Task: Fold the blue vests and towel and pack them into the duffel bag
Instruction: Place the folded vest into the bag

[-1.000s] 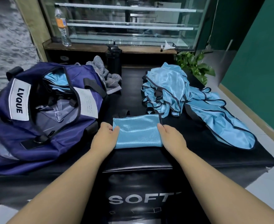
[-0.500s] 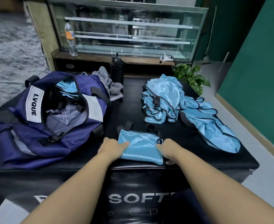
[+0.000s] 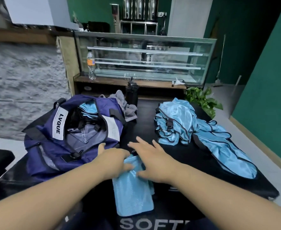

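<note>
Head view: left hand (image 3: 113, 161) grips the folded vest (image 3: 133, 188). Right hand (image 3: 150, 157) presses it, fingers spread. Duffel bag (image 3: 73, 133) lies just beyond the left hand.

So the surface (image 3: 144, 117) is a black padded thing with "SOFT" printed in white on its near face. On the left of it sits an open navy duffel bag (image 3: 42, 150) with an LVQUE label, and a crumpled grey cloth (image 3: 128, 110) and a black bottle (image 3: 132, 93) sit at the far edge just past the bag. Over on the right there's a loose heap of light blue vests (image 3: 186, 123) trailing toward the near right corner, and a folded blue vest (image 3: 133, 193) hangs over the near edge in the middle.
</note>
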### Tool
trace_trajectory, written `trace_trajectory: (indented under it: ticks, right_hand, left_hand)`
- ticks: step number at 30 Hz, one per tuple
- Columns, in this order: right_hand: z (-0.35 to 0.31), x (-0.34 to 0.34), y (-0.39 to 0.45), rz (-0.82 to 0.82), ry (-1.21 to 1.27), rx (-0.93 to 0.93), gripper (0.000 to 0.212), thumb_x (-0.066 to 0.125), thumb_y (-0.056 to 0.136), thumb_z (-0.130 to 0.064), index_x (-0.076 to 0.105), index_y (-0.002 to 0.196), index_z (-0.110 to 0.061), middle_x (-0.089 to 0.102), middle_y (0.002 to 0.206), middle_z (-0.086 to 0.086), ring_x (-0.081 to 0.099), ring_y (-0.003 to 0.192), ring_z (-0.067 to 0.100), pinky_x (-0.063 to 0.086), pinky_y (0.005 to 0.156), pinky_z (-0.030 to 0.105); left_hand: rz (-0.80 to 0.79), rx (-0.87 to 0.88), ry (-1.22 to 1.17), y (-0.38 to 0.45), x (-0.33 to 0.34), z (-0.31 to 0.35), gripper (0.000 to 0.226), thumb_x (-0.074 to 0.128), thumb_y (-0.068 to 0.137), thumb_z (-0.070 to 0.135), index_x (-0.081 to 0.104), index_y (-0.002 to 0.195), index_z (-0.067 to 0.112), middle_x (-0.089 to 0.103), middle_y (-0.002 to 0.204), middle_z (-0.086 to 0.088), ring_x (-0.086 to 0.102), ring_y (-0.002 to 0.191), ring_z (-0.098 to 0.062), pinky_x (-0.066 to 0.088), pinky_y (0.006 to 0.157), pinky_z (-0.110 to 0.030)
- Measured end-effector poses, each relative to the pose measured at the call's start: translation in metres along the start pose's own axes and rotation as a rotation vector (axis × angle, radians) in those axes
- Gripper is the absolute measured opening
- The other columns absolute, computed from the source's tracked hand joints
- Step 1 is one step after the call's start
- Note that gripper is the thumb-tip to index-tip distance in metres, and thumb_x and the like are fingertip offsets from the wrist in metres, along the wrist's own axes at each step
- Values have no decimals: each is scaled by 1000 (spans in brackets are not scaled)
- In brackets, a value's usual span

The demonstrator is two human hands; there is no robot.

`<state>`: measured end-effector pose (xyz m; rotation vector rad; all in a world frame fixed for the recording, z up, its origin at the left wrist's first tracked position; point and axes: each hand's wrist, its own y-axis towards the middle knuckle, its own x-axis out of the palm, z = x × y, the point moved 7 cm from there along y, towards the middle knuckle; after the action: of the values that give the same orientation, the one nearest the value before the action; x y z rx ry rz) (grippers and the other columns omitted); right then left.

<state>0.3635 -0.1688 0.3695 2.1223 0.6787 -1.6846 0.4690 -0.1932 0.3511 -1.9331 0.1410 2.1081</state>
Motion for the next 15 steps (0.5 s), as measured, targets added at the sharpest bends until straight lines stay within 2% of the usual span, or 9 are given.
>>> trace_trajectory:
  ticks: [1, 3, 4, 6, 8, 10, 13, 15]
  right_hand:
    - [-7, -1, 4, 11, 25, -15, 74, 61, 85, -21, 20, 148, -21, 24, 155, -7, 1, 146, 6, -6, 119, 46]
    - [-15, -5, 13, 52, 76, 5, 59, 61, 86, -21, 31, 137, -20, 49, 133, -4, 29, 139, 12, -5, 118, 48]
    - [-17, -8, 17, 67, 69, 28, 51, 61, 86, -24, 35, 130, -18, 57, 115, -3, 44, 126, 16, -2, 118, 48]
    - [-22, -16, 23, 69, -6, 49, 35, 60, 87, -31, 43, 113, -17, 59, 97, -1, 55, 105, 22, 14, 113, 44]
    - [-29, -27, 28, 69, -32, 23, 17, 59, 88, -34, 50, 94, -21, 61, 95, 1, 54, 93, 23, 33, 90, 35]
    - [-32, -40, 34, 82, 61, 1, 17, 62, 86, -33, 56, 86, -17, 61, 89, 2, 52, 82, 19, 37, 72, 32]
    - [-26, -54, 44, 143, 299, 12, 18, 67, 84, -31, 59, 78, -17, 57, 77, -5, 52, 71, 11, 39, 64, 28]
    - [-19, -62, 52, 200, 501, 51, 15, 67, 85, -27, 63, 81, -13, 63, 80, 1, 54, 71, 8, 41, 65, 26]
  left_hand:
    - [43, 51, 58, -2, -11, 2, 31, 53, 88, 51, 40, 75, 27, 50, 77, 12, 54, 101, -12, 7, 104, -39]
    - [136, 121, 117, -8, -31, 4, 36, 60, 84, 49, 35, 69, 28, 46, 70, 11, 53, 91, -11, 10, 95, -34]
    - [166, 134, 118, -11, -38, 3, 40, 63, 82, 47, 30, 66, 30, 45, 69, 10, 52, 88, -11, 13, 93, -33]
    - [240, 137, 54, -17, -50, -2, 45, 69, 77, 45, 28, 66, 30, 47, 67, 10, 48, 78, -11, 21, 89, -32]
    - [324, 125, -162, -23, -57, -16, 42, 75, 70, 41, 34, 69, 30, 55, 69, 10, 48, 72, -8, 25, 80, -30]
    - [370, 101, -530, -25, -60, -36, 39, 82, 66, 30, 44, 74, 29, 61, 71, 8, 51, 66, -5, 34, 73, -27]
    - [328, 39, -1063, -27, -54, -64, 43, 84, 59, 21, 54, 89, 14, 71, 76, -2, 61, 67, -8, 50, 71, -32]
    - [266, 20, -1169, -27, -46, -79, 42, 81, 61, 21, 59, 96, 9, 74, 85, -7, 67, 76, -16, 54, 77, -39]
